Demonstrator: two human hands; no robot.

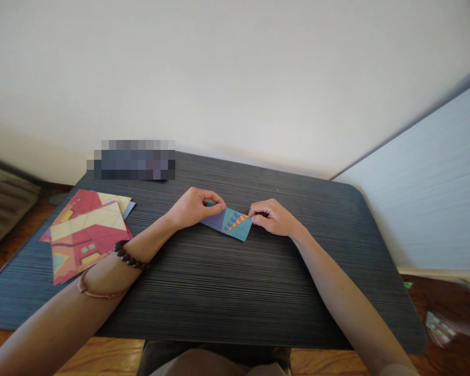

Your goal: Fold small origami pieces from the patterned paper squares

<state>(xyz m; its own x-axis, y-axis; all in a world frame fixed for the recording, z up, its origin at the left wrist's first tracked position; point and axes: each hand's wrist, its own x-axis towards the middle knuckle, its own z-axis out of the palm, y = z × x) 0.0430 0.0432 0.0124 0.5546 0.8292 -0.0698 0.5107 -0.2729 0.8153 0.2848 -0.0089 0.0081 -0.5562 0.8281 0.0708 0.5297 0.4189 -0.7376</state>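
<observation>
A small piece of patterned paper (235,224), teal and purple with orange and yellow stripes, is held between my two hands near the middle of the dark table. My left hand (198,206) pinches its upper left part between thumb and fingers. At its right edge my right hand (273,216) pinches the upper corner. The paper looks like a narrow strip, tilted down to the right; whether it is folded I cannot tell. Left of my left forearm lies a loose pile of printed sheets (90,237) in red, cream and yellow.
The dark ribbed table (227,292) has rounded corners and meets a pale wall (235,78) at the back. A blurred-out object (133,162) lies at its back left. A light panel (423,198) stands at the right. Part of a foot in a sandal (441,329) shows on the wooden floor.
</observation>
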